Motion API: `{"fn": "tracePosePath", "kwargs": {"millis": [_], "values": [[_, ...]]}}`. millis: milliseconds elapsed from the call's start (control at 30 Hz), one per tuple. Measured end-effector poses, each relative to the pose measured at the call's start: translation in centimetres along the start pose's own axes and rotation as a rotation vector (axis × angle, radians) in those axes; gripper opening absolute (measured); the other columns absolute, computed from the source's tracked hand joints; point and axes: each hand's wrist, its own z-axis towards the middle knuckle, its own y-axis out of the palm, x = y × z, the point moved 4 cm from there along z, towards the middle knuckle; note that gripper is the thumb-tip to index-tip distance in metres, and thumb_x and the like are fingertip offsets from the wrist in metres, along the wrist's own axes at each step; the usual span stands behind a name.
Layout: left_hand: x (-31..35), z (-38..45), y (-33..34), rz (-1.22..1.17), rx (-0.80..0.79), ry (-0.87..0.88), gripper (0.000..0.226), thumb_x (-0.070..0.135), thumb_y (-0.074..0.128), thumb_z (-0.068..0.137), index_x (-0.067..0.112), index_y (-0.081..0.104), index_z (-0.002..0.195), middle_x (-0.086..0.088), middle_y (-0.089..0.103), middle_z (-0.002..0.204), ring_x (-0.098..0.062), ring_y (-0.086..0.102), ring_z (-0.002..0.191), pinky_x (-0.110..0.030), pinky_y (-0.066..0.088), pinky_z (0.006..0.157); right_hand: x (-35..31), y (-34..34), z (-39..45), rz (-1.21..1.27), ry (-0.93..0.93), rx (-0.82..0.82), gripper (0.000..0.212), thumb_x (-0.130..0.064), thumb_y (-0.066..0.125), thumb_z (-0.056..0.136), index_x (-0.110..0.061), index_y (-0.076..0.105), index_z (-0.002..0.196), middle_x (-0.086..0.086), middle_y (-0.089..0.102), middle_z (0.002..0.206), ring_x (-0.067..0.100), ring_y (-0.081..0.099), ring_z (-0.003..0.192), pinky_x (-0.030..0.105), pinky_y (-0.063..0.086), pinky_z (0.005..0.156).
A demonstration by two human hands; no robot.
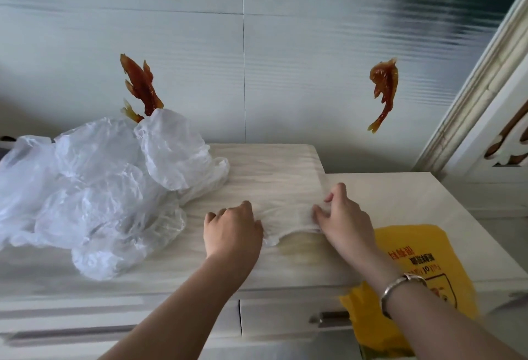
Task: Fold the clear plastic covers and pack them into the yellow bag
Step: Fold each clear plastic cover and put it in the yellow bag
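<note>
On tabletop (285, 165) centre: clear plastic cover (285, 205), spread flat.
L hand (233, 228): grip curled, pinching cover edge.
R hand (343, 213): same, pinching opposite edge.
Yellow bag (411, 271): front right, by R forearm.
Loose covers pile (97, 188): far left.

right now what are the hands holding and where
Both hands, left hand and right hand, hold one clear plastic cover flat at its near corners.

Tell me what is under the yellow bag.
The yellow bag lies on the white cabinet top and hangs over its front edge, across the drawer front and handle. The right hand forearm crosses it. Anything beneath it is hidden.
</note>
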Motion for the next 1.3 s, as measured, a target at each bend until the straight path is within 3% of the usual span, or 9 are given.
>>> {"fn": "tracePosePath", "kwargs": {"millis": [233, 433, 500, 700, 800, 900, 1067, 1167, 1300], "values": [[-0.8, 0.0, -0.2, -0.207, -0.101, -0.223, 0.014, 0.02, 0.048, 0.087, 0.015, 0.054, 0.098, 0.002, 0.055, 0.089, -0.023, 0.054, 0.079, -0.028, 0.038, 0.064, -2.6, -1.6, -1.4, -0.041, -0.281, 0.253, 0.019, -0.016, 0.065, 0.084, -0.016, 0.052, 0.097, 0.003, 0.051, 0.102, 0.025, 0.047, 0.097, 0.032, 0.036, 0.075], [0.0, -0.6, 0.4, -0.628, -0.338, -0.359, 0.01, 0.006, 0.051, 0.08, 0.002, 0.058, 0.074, -0.013, 0.07, 0.066, -0.026, 0.069, 0.066, -0.028, 0.056, 0.063, -4.1, -0.9, -4.5, 0.055, -0.54, -0.205, 0.048, -0.002, 0.048, 0.085, -0.026, 0.052, 0.126, -0.01, 0.047, 0.129, 0.01, 0.041, 0.121, 0.025, 0.036, 0.101], [0.8, -1.8, 0.0, -0.719, -0.469, -0.417, 0.014, 0.002, 0.049, 0.085, -0.003, 0.059, 0.077, -0.013, 0.065, 0.054, -0.016, 0.059, 0.039, -0.016, 0.043, 0.039, -3.8, -0.5, -5.5, -0.006, -0.547, -0.299, 0.056, -0.006, 0.048, 0.085, -0.027, 0.043, 0.137, -0.01, 0.044, 0.138, 0.01, 0.038, 0.128, 0.023, 0.032, 0.105], [1.5, -3.6, -0.2, -0.794, -0.732, -0.347, 0.02, 0.002, 0.051, 0.085, -0.007, 0.067, 0.092, -0.025, 0.07, 0.1, -0.024, 0.05, 0.065, -0.025, 0.028, 0.048, -3.0, 0.0, -5.9, -0.07, -0.575, -0.306, 0.051, -0.035, 0.057, 0.086, -0.03, 0.043, 0.135, -0.015, 0.045, 0.137, 0.008, 0.043, 0.126, 0.019, 0.026, 0.106], [0.8, -3.0, -0.5, -0.668, -0.551, -0.27, 0.018, -0.002, 0.046, 0.082, 0.002, 0.063, 0.076, -0.017, 0.074, 0.091, -0.012, 0.052, 0.048, -0.019, 0.033, 0.043, -2.9, 0.2, -6.0, -0.085, -0.607, -0.251, 0.043, -0.039, 0.054, 0.088, -0.029, 0.049, 0.129, -0.016, 0.05, 0.132, 0.007, 0.048, 0.12, 0.019, 0.027, 0.104], [0.2, -2.2, -1.0, -0.51, -0.206, -0.098, 0.034, -0.003, 0.044, 0.076, 0.013, 0.053, 0.104, -0.001, 0.062, 0.098, -0.018, 0.059, 0.083, -0.024, 0.043, 0.06, -3.1, 0.2, -5.9, -0.073, -0.603, -0.18, 0.032, -0.032, 0.054, 0.09, -0.025, 0.057, 0.121, -0.012, 0.059, 0.123, 0.01, 0.055, 0.109, 0.021, 0.035, 0.098], [1.9, -2.1, -0.8, -0.341, -0.261, 0.257, 0.063, -0.006, 0.044, 0.067, 0.02, 0.051, 0.125, 0.006, 0.055, 0.122, -0.018, 0.043, 0.116, -0.029, 0.035, 0.096, -2.8, -0.6, -4.9, 0.221, -0.339, -0.227, 0.018, -0.03, 0.051, 0.092, -0.015, 0.058, 0.084, -0.002, 0.065, 0.082, 0.013, 0.06, 0.077, 0.029, 0.047, 0.066], [1.6, -1.5, 0.7, -0.32, -0.309, 0.202, 0.052, 0.002, 0.052, 0.072, 0.018, 0.052, 0.121, 0.003, 0.056, 0.119, -0.02, 0.043, 0.115, -0.029, 0.037, 0.092, -2.2, -0.8, -3.9, 0.448, -0.162, -0.271, 0.022, -0.029, 0.053, 0.092, -0.01, 0.059, 0.081, 0.006, 0.063, 0.076, 0.019, 0.058, 0.071, 0.027, 0.039, 0.06], [1.2, 0.0, 1.5, -0.523, -0.201, 0.047, 0.007, 0.025, 0.066, 0.077, 0.024, 0.06, 0.08, 0.004, 0.064, 0.086, -0.023, 0.057, 0.095, -0.036, 0.048, 0.086, -2.2, -0.5, -2.8, 0.59, 0.006, -0.283, 0.018, -0.026, 0.05, 0.093, -0.013, 0.062, 0.088, 0.006, 0.066, 0.085, 0.021, 0.061, 0.08, 0.027, 0.04, 0.065]]}}
